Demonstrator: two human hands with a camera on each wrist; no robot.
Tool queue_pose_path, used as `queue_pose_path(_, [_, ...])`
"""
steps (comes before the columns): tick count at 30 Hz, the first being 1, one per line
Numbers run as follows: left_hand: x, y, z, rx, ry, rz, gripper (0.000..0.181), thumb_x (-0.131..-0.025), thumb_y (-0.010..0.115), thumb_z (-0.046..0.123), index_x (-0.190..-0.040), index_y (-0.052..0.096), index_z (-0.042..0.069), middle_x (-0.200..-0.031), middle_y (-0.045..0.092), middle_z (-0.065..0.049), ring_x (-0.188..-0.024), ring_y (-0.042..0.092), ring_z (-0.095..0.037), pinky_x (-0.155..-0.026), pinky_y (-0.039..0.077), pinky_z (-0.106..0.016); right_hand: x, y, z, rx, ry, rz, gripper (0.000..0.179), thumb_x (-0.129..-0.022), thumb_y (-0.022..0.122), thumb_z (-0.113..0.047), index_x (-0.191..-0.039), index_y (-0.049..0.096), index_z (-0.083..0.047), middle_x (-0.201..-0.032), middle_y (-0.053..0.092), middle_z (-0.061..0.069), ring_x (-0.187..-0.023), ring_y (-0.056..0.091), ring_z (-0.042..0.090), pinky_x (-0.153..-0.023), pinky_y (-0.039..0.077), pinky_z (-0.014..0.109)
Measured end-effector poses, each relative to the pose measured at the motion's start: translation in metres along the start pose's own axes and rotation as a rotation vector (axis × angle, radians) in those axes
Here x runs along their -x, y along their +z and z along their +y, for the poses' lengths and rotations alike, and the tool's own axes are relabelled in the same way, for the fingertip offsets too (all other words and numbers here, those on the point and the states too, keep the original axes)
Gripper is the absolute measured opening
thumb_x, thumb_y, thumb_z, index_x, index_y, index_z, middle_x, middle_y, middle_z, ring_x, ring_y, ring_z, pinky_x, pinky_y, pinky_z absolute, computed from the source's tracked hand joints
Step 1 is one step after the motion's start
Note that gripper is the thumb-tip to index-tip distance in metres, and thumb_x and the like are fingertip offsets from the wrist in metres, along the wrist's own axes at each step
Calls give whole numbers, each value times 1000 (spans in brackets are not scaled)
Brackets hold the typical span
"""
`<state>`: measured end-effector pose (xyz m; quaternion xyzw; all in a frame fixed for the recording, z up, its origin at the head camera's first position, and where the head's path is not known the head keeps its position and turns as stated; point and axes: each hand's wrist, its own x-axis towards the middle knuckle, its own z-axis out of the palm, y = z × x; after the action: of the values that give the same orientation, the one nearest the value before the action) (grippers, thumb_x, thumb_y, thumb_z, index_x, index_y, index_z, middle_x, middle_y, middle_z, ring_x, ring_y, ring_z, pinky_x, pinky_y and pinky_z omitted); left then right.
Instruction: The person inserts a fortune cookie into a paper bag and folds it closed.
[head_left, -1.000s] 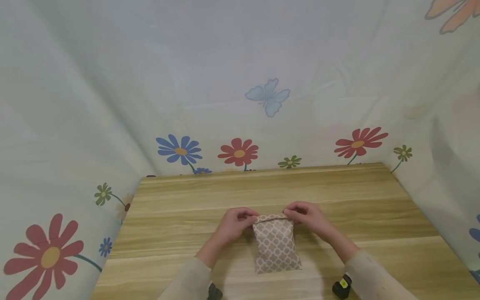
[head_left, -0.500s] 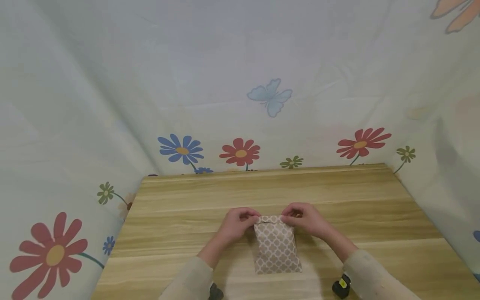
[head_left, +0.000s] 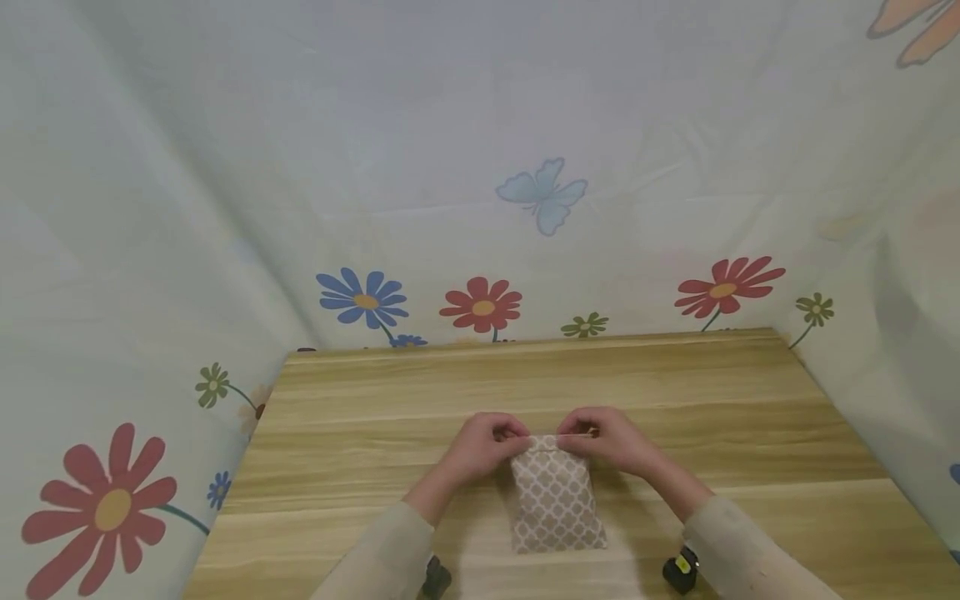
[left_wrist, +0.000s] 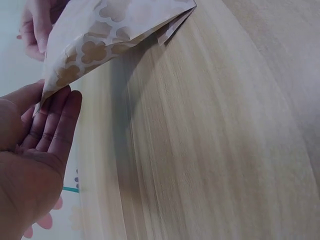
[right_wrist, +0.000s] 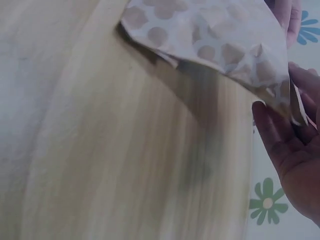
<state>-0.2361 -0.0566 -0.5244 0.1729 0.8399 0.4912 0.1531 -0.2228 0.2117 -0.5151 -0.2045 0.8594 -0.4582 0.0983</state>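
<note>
A small tan paper bag with a white lattice print stands out at the front middle of the table, its top edge folded over. My left hand pinches the left end of that fold between thumb and fingers. At the right end, my right hand pinches the fold the same way. In the left wrist view the bag slopes up from the wood to the left hand. From the right wrist, the bag's side looks creased and bulging near the right hand. The contents are hidden.
The wood-grain table runs back to a pale curtain printed with flowers and a butterfly, which also hangs along both sides. Dark wrist devices sit under the sleeves near the front.
Both hands have slid inward along the fold, so less of the bag's top shows between them. The bag's upper part looks narrower; its base stays nearly in place.
</note>
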Motion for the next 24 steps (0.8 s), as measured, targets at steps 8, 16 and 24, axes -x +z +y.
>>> queue_pose_path(8, [0,1,4,-21,29,-11,5,-99,78,21,-99,78,17,-92,71,5,-84,65,-13,-73,56,-27,-8,2,-8,36,-58,-64,5,-99,77,-18,-98,78,-13,-94,75,-7,-88,68,10,-81,57,28])
queue_pose_path(16, [-2,2,6,-93,90,-19,5,-98,79,23,-94,78,21,-93,72,11,-90,64,-10,-81,55,-31,-11,7,-12,50,-115,-53,2,-98,77,-14,-96,77,-13,-92,74,-8,-86,67,8,-81,58,28])
queue_pose_path(24, [-1,6,7,-130,147,2,5,-99,78,20,-94,79,19,-94,73,11,-91,64,-7,-84,56,-30,-12,9,-15,110,-131,-58,4,-99,77,-15,-96,76,-16,-93,74,-8,-87,67,6,-80,58,28])
